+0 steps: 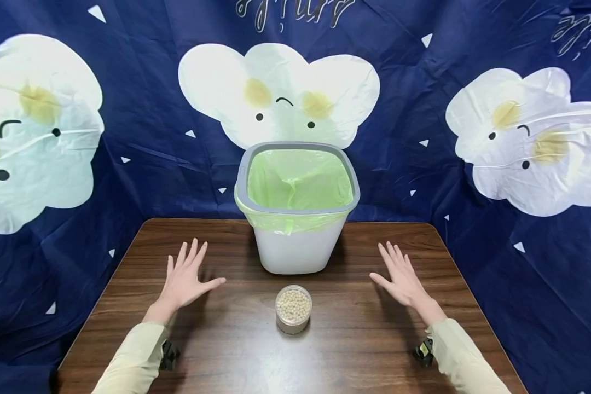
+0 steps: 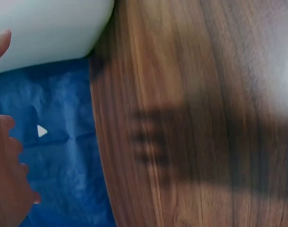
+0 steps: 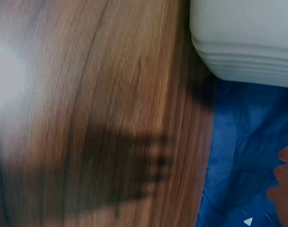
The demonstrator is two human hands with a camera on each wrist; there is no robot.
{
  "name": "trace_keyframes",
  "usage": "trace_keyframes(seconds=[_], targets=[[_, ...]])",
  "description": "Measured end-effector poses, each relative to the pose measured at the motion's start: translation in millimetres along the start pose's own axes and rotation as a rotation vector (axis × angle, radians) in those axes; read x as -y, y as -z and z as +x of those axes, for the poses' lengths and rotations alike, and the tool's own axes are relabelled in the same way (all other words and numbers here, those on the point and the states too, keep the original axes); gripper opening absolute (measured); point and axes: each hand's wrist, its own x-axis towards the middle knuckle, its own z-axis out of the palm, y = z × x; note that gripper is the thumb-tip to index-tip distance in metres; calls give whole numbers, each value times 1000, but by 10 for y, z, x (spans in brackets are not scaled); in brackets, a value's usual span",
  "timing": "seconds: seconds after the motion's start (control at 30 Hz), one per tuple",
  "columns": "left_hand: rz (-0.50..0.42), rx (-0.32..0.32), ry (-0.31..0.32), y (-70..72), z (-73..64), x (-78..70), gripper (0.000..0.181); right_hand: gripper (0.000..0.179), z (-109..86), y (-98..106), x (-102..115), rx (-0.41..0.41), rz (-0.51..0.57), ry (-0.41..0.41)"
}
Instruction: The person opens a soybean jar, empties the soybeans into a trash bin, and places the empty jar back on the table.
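My left hand is spread over the left part of the table, fingers straight and thumb out, holding nothing. On the right side my right hand has the same spread pose and is bare too. Between them, nearer to me, stands a clear round jar filled with small pale beads or beans. Behind the jar is a white bin with a grey rim, lined with a light green bag. Parts of the bin's wall show in both wrist views.
The brown wooden table has rounded back corners. Dark blue cloth with white cloud prints hangs behind it and along both sides. Shadows of both hands fall on the tabletop.
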Motion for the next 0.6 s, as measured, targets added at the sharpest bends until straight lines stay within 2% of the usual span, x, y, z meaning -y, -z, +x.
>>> trace_keyframes(seconds=[0.2,0.37,0.6], targets=[[-63,29,-40,-31,-63,-143,105,74,-70,-86,129,-38,177,102],[-108,21,-82,-101,-132,-293,104,76,-141,-200,228,-85,278,209],[-271,-13,-135,-242,-299,-530,101,71,-242,-398,357,-135,486,330]])
